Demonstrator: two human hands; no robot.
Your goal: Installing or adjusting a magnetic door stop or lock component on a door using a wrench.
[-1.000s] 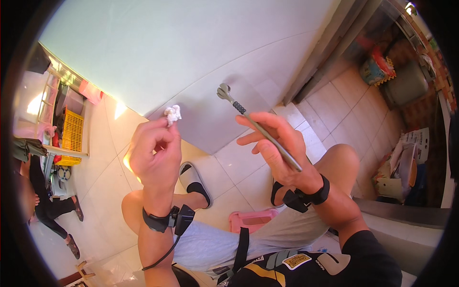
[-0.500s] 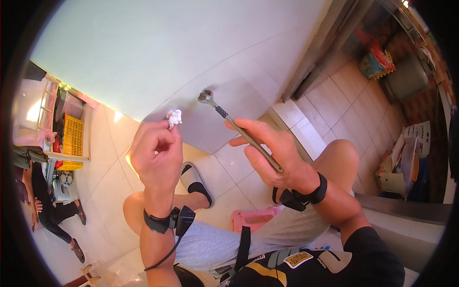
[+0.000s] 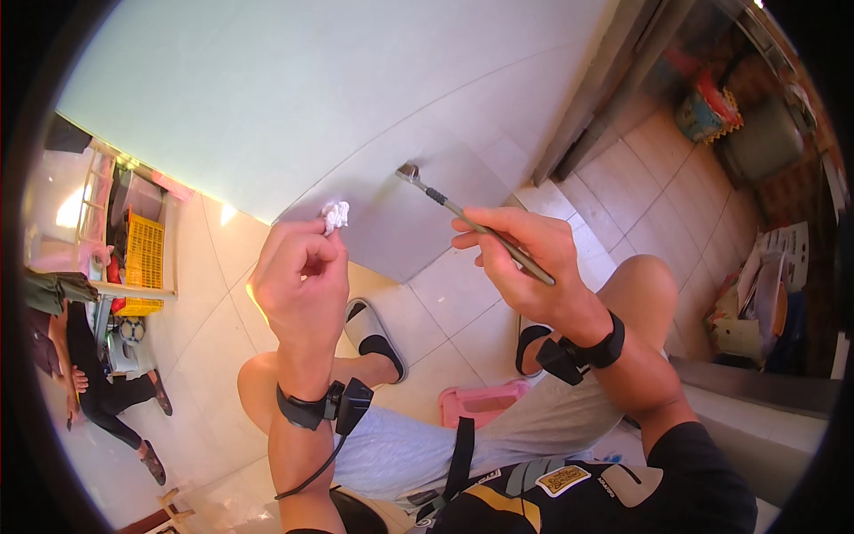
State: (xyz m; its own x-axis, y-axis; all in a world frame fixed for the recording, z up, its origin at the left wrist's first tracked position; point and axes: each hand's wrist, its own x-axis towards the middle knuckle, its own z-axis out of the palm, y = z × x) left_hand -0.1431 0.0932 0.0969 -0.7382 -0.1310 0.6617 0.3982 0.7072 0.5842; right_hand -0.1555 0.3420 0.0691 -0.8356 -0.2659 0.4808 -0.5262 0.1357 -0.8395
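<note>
Head-worn fisheye, steeply downward, close above hands (image 3: pixel 302 276)

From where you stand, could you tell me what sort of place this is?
Probably a home's tiled living or utility area: pale floor tiles, a slipper on the person's foot, and a rack with a yellow crate against the wall.

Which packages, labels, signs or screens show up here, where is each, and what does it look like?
Patch label: low on the person's black top, bottom centre; small rounded badge, gold with dark print.
Printed package or bag: on the floor, far upper right; red, blue and yellow, blurred.
White printed sheets or cartons: right edge, stacked upright; too small to tell.
No screens visible.
</note>
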